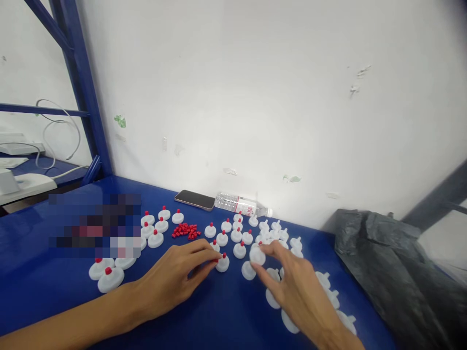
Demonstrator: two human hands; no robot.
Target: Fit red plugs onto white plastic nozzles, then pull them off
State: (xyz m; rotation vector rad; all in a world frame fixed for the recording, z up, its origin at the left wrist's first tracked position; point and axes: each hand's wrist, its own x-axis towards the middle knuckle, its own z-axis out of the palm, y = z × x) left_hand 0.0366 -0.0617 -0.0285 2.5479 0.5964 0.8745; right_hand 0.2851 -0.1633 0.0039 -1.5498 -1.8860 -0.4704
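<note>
My left hand is closed in a pinch, with a small red tip cap just showing at its fingertips. Right beside those fingertips stands a white nozzle lid topped with a red cap. My right hand grips another white nozzle lid between thumb and forefinger, its round face turned towards me. Below that one lies a further white lid. Bare white lids are partly hidden under and around my right hand. A pile of loose red caps lies beyond my left hand.
Red-capped lids are grouped at the left near a pixelated area. A phone and a lying clear bottle are by the wall. A dark plastic bag borders the blue table on the right.
</note>
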